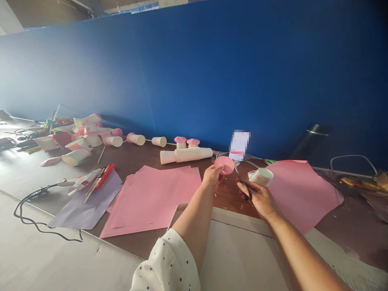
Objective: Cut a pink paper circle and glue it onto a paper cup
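Note:
Between thumb and fingers, my left hand (213,176) grips a round pink paper disc (224,165) above the brown table. My right hand (257,197) is closed on the black handles of a pair of scissors (239,173), whose blades point up beside the disc's right edge. I cannot make out whether the blades touch the paper. Just beyond my right hand a white paper cup (262,177) with red print lies on its side. A large sheet of pink paper (298,190) with a curved cut edge spreads to the right of it.
Pink sheets (157,198) are stacked at left of centre. A glue gun (80,180) and a red utility knife (100,180) lie on purple paper (91,208). Behind are nested paper cups (188,154), pink-topped cups (193,143) and a cup pile (81,137), against a blue partition (212,72).

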`<action>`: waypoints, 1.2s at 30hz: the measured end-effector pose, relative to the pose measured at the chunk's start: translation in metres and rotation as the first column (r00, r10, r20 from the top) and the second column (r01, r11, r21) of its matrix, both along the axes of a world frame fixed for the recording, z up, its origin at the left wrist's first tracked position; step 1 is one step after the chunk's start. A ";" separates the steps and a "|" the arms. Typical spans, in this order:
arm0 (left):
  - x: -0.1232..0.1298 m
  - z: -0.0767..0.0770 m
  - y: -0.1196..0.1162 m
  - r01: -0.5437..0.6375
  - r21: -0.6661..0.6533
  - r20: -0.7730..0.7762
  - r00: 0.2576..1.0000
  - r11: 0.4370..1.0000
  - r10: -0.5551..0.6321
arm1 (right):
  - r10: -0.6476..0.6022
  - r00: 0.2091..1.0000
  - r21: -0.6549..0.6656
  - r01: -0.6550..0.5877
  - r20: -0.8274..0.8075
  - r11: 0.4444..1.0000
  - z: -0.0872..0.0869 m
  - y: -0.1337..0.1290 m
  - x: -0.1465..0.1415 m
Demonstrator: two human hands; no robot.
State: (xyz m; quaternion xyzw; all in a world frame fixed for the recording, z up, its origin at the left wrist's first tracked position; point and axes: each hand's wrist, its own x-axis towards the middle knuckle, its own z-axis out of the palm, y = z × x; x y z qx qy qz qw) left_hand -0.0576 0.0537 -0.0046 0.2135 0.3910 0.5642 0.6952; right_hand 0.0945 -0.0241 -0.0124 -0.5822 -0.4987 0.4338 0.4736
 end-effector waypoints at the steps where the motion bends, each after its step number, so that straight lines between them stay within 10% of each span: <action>1: 0.000 0.000 0.000 0.000 0.001 0.003 1.000 1.000 0.000 | -0.003 1.000 -0.001 0.003 0.000 1.000 0.001 0.000 0.000; 36: 0.001 0.003 0.000 -0.015 -0.002 -0.017 1.000 1.000 0.015 | -0.002 1.000 0.002 0.002 0.022 1.000 -0.001 0.000 0.001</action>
